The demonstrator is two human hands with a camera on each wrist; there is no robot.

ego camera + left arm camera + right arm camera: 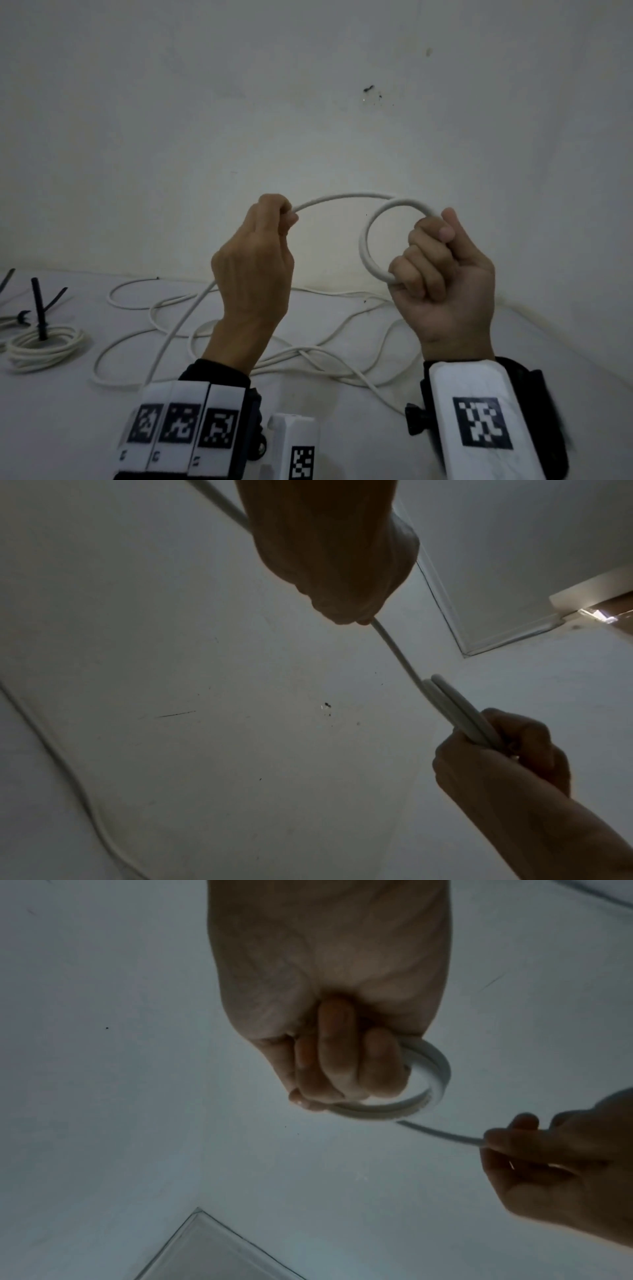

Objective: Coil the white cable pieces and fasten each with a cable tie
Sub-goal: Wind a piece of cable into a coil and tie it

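Item: white cable [342,198], one piece, part coiled, held in the air in front of a pale wall.

Right hand [445,274]: fist curled round a small coil [368,240] of about two turns, palm toward the head camera, thumb up behind the far side of the ring. Ring stands upright, open face toward the viewer, jutting left from the fingers [339,1053]. Right wrist view: two flat turns lying side by side against the fingers.

Left hand [255,260]: back toward the camera, thumb and forefinger pinching the single free strand just left of the coil, remaining fingers curled.

Relation governing the next move: strand between the hands arches left to right, long axis roughly level, joining the coil at its top. Left hand to the left of the coil at about the same height, apart from it. Feeding hand is therefore the left; holding hand the right. Judged: next turn to be carried rightward and laid over the ring, under the right thumb.

Slack: from the left hand down and leftward to the near surface [51,428], joining loose loops [308,356] spread below both wrists. Much left to wind, so judged early in this piece.

Also present: finished coil [44,346], far left, with black cable tie [38,308] standing upright from it.

Risk, judged: loose loops snagging on each other as slack is drawn up.
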